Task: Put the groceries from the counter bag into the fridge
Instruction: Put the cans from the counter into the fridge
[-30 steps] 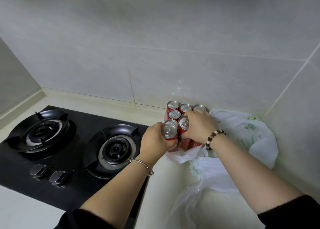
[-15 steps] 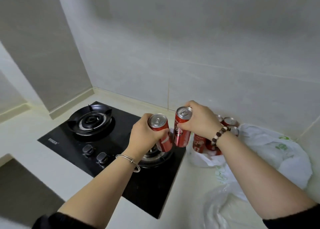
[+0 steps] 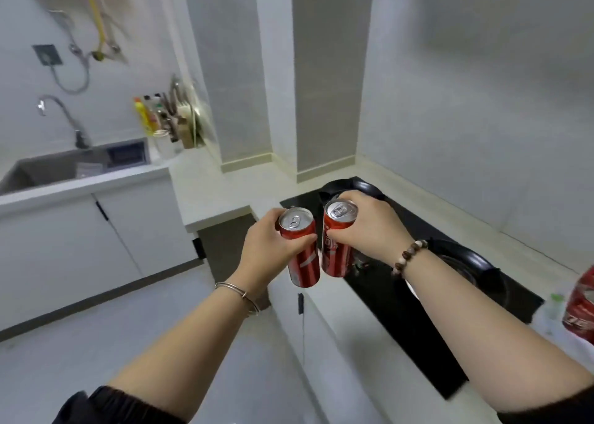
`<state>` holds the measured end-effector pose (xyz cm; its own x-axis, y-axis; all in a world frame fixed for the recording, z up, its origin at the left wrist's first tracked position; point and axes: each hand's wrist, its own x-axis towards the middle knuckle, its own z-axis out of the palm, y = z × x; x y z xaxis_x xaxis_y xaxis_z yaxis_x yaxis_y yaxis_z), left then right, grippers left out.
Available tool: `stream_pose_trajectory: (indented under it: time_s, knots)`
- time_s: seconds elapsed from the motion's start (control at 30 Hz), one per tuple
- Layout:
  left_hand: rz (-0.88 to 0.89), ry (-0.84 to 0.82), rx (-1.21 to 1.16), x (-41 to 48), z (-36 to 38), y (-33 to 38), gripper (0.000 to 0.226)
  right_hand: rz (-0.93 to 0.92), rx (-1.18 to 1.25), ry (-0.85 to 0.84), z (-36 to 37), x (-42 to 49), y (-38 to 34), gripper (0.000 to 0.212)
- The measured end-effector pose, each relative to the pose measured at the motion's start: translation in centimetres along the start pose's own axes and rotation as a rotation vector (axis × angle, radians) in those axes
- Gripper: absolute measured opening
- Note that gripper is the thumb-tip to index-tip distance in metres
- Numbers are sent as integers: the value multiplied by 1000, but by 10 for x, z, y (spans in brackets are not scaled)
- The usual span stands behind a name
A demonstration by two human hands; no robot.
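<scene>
— Holding anything at the moment?

— Yes, both hands are full. Your left hand is curled round the side of the left can. Your right hand grips the right can near its top, fingers wrapped behind it. The two cans are in the air, just beside each other and close to upright, above the near corner of the stove.

— So which step is this?

— By my reading, the carry: you have your load and you face away from the rest. More red cans sit at the far right edge, next to something pale that may be the bag, too blurred to be sure.

— And the fridge?

— It isn't in view. Ahead lie the counter, the sink with its tap, and white cupboard doors below.

— What does the next move ask of me?

— Find the fridge first. With neither hand free, I'd expect you to need to set one can down, or tuck it against you, before the door can be pulled open. Keep both cans level so they don't slip.
</scene>
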<state>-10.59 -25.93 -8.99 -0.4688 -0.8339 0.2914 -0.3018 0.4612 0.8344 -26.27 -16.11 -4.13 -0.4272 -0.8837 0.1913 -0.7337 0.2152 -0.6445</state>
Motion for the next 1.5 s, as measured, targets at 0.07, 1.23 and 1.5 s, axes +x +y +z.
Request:
stream_pose_trajectory:
  time_s: [0.07, 1.23, 1.5]
  knots:
    - [-49, 101, 17, -14, -48, -18, 46, -82, 38, -55, 35, 6, -36, 44]
    - [-705, 1556, 330, -518, -463, -62, 37, -1173, 428, -1104, 383, -300, -509, 65]
    - [-736, 1620, 432, -634, -563, -51, 44, -1236, 513, -1192, 432, -428, -627, 69]
